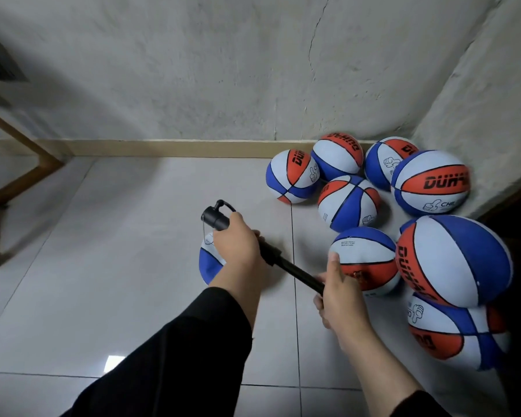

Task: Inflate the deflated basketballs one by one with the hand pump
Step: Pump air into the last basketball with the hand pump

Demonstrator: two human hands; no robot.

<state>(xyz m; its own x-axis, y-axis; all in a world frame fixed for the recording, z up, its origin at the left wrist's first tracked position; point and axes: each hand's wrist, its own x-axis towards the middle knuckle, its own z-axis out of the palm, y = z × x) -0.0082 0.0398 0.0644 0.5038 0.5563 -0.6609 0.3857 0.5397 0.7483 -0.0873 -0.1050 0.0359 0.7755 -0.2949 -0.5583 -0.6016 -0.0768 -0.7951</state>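
Gripping 1 hand pump (244, 242), left hand (238, 248) on barrel, right hand (340, 293) on handle; rod extended, axis far-left to near-right; 9 basketballs (348, 203).

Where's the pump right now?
In the head view the pump is centre frame above the floor tiles, held by both hands: left hand on the barrel, right hand at the handle end.

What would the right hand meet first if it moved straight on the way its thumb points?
Probably the nearest ball. The right hand, gripping the pump, has its thumb pointing up-frame, and the tip already seems to touch that ball; depth is unclear.
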